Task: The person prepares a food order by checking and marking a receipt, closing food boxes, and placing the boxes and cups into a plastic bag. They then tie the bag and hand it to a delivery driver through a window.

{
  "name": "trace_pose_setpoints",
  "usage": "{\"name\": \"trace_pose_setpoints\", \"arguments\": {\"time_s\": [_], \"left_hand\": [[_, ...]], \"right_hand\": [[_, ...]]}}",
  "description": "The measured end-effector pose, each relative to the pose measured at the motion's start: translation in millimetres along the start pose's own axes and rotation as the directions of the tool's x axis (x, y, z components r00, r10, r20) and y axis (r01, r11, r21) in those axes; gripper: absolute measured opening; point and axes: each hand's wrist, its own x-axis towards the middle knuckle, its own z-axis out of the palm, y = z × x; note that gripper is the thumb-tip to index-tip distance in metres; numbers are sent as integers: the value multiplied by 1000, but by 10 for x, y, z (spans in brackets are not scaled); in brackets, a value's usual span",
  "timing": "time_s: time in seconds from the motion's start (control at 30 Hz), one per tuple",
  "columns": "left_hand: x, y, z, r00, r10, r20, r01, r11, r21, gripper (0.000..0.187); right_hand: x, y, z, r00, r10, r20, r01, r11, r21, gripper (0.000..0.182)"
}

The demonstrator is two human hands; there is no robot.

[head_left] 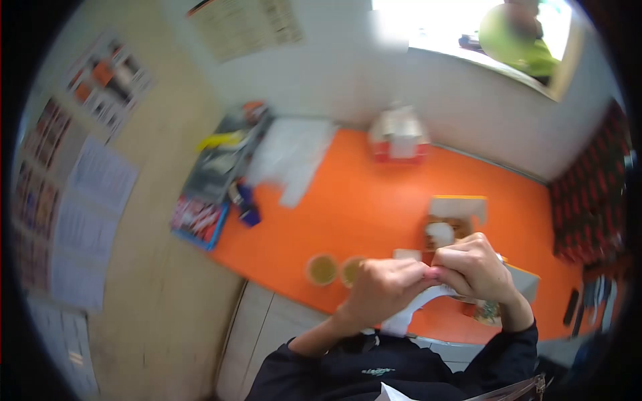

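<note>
While both my hands are pinched shut on the white paper strip [416, 307], left hand [382, 289] and right hand [476, 267] meet knuckle to knuckle above the orange desk [348, 200], w/ the strip trailing down toward my lap. Best bet imo: keep fingertips close together, pull slow & even so it doesn't rip crooked. Two cups of brownish liquid [333, 270] sit just beside my left hand, so elbows stay tucked. Open food box [455, 224] is behind my hands
</note>
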Motion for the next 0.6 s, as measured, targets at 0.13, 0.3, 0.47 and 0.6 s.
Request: {"name": "trace_pose_setpoints", "arguments": {"time_s": [0.13, 0.3, 0.47, 0.6], "left_hand": [[-744, -547, -370, 930, -204, -307, 276, 937, 215, 13], [-1259, -1070, -1288, 751, -414, -514, 461, 887, -40, 13], [-1580, -1513, -2326, 866, -470, -171, 465, 883, -68, 10], [-1600, -1700, -2720, 870, -451, -199, 459, 888, -9, 9]], "right_hand": [[748, -54, 856, 991, -92, 93, 92, 996, 2, 27], [1722, -641, 1698, 961, -242, 131, 243, 970, 10, 25], [2504, -910, 2172, 903, -378, 202, 329, 913, 240, 27], [2861, -1059, 2412, 931, -287, 227, 207, 925, 320, 25]]}}
